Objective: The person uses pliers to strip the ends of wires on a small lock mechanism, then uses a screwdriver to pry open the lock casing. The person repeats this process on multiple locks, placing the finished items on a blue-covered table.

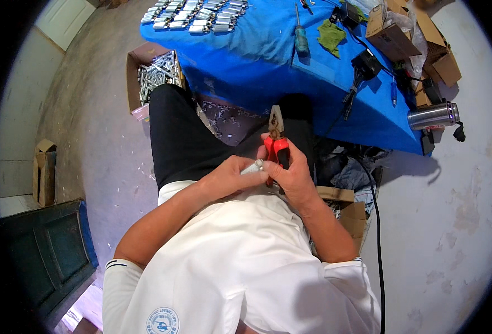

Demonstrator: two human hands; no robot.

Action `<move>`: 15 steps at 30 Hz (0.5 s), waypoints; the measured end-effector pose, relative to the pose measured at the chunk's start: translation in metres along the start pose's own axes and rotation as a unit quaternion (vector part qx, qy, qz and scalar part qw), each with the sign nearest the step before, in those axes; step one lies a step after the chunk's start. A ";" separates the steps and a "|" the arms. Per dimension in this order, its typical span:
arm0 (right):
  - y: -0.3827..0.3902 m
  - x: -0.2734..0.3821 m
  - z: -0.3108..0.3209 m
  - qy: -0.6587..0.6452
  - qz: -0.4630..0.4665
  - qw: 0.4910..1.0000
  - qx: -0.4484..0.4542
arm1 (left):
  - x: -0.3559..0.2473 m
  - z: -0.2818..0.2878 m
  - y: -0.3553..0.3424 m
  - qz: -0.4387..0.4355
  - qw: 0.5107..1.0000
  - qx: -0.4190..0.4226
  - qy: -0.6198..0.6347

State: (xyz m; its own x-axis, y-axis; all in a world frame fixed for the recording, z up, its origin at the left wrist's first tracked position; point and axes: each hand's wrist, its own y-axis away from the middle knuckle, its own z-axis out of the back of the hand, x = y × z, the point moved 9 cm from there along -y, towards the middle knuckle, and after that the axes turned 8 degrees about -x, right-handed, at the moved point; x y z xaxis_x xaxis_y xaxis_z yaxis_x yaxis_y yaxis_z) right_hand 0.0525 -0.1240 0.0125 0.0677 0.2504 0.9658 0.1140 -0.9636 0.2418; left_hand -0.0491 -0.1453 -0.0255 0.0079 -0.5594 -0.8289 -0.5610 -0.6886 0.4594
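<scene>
Item 1: small silvery metal cylinder [251, 168], one; held above the lap, short of the near edge of the blue-cloth-covered desk [229, 62]. Left hand [229, 174]: fingers pinching the cylinder, its end toward the right thumb; whether that thumb touches it cannot be told.

Item 2: red-handled steel pliers [277, 147], one; right hand [294, 171], fingers wrapped about the handles, nose toward the desk, the cylinder beside the handles and not in the jaws.

Item 3: rows of similar silvery cylinders [194, 15], at the desk's left end.

Item 4: teal-handled screwdriver [301, 40], inward of the near edge.

Item 5: black power adapter [366, 64] with bundled cord, near the desk's right end.

Risks, as judged: a slackened left pinch could drop the cylinder onto lap or floor; the right hand's divided grip could let the pliers twist; closing handles could nip skin.
</scene>
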 end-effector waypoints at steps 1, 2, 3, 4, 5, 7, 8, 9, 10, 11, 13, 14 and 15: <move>-0.004 -0.005 0.002 -0.023 -0.004 1.000 -0.006 | 0.002 0.001 0.000 0.032 0.997 0.012 0.065; -0.008 -0.012 0.003 -0.045 -0.007 0.999 -0.011 | 0.005 0.000 0.000 0.064 0.989 0.023 0.129; -0.011 -0.015 0.004 -0.068 -0.011 0.997 -0.017 | -0.001 -0.001 -0.001 0.032 0.989 0.010 0.142; -0.014 -0.017 0.002 -0.119 -0.030 0.992 -0.021 | 0.001 0.000 -0.001 0.052 0.981 0.007 0.189; -0.017 -0.018 0.000 -0.170 -0.050 0.984 -0.025 | 0.004 0.002 -0.001 0.071 0.969 0.004 0.235; -0.022 -0.018 -0.005 -0.249 -0.071 0.965 -0.024 | 0.005 0.005 -0.004 0.089 0.948 -0.002 0.306; -0.025 -0.017 -0.006 -0.258 -0.067 0.964 -0.020 | 0.002 0.006 -0.006 0.081 0.944 -0.002 0.320; -0.028 -0.017 -0.006 -0.266 -0.062 0.962 -0.016 | -0.002 0.006 -0.008 0.074 0.940 -0.001 0.334; -0.030 -0.017 -0.006 -0.274 -0.057 0.960 -0.012 | -0.005 0.006 -0.010 0.066 0.935 0.000 0.348; -0.031 -0.015 -0.005 -0.242 -0.038 0.970 -0.008 | -0.002 0.007 -0.012 0.082 0.935 -0.013 0.345; -0.033 -0.012 -0.005 -0.175 -0.001 0.985 -0.002 | 0.006 0.008 -0.015 0.115 0.933 -0.038 0.340; -0.033 -0.008 -0.004 -0.145 0.014 0.989 -0.001 | 0.006 0.009 -0.016 0.117 0.932 -0.057 0.339; -0.033 -0.002 -0.005 -0.115 0.028 0.993 -0.001 | 0.005 0.010 -0.018 0.119 0.930 -0.075 0.339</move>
State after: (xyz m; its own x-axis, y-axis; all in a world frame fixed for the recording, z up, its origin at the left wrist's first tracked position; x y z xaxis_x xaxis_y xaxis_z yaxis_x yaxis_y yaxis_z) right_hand 0.0441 -0.0934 0.0035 0.2994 0.2099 0.9307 0.1008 -0.9770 0.1880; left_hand -0.0470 -0.1307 -0.0408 0.4467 -0.8318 -0.3295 -0.4925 -0.5361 0.6856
